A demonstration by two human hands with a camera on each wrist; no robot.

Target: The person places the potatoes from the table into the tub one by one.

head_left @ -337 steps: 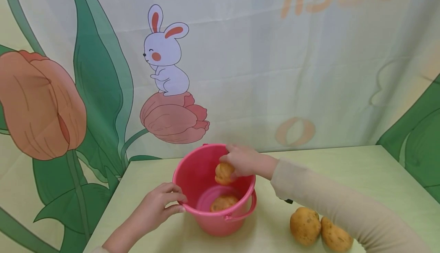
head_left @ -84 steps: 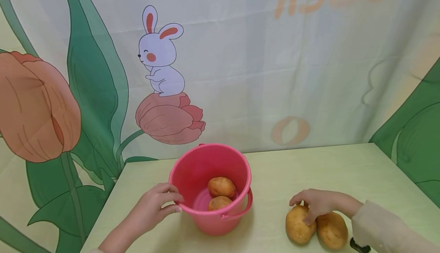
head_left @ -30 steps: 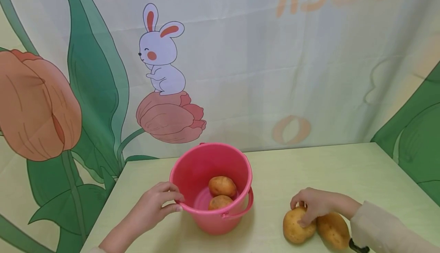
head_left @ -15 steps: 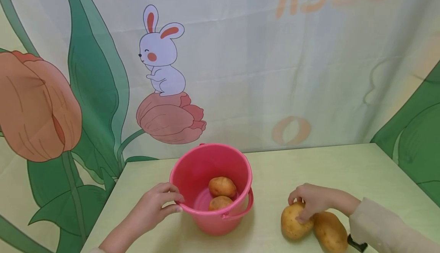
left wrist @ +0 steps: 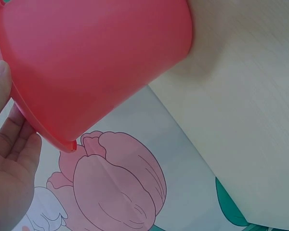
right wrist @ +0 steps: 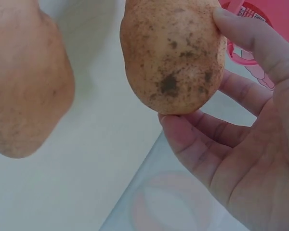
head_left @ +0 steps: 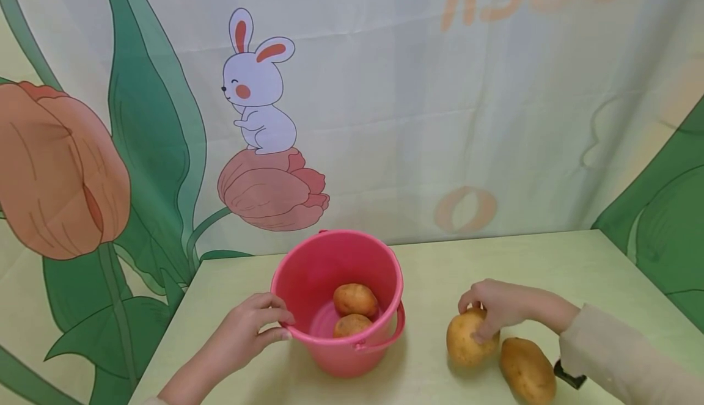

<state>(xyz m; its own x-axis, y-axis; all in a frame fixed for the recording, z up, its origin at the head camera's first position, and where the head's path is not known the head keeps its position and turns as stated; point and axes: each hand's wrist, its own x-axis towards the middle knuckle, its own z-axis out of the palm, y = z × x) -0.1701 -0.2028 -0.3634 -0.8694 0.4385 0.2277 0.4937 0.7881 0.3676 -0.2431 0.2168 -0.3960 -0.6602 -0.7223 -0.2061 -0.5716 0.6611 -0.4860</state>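
Observation:
A pink bucket (head_left: 341, 356) stands on the table, its handle hanging down on the right side. Two potatoes lie inside it, the farther potato (head_left: 355, 299) just behind the nearer potato (head_left: 352, 324). My left hand (head_left: 247, 328) pinches the bucket's left rim between thumb and fingers. To the right of the bucket, my right hand (head_left: 503, 304) grips a potato (head_left: 466, 339), thumb on the near side. In the right wrist view dark spots mark that held potato (right wrist: 173, 57). Another potato (head_left: 528, 371) lies on the table below my right wrist.
The pale green table (head_left: 440, 283) runs back to a cloth backdrop (head_left: 412, 118) printed with tulips and a rabbit. A black band (head_left: 569, 375) shows under the right sleeve (head_left: 616, 350).
The right hand earlier put a potato in the bucket, then took hold of another. Over the last second this potato has moved slightly back and left, away from its neighbour. The left hand stays put.

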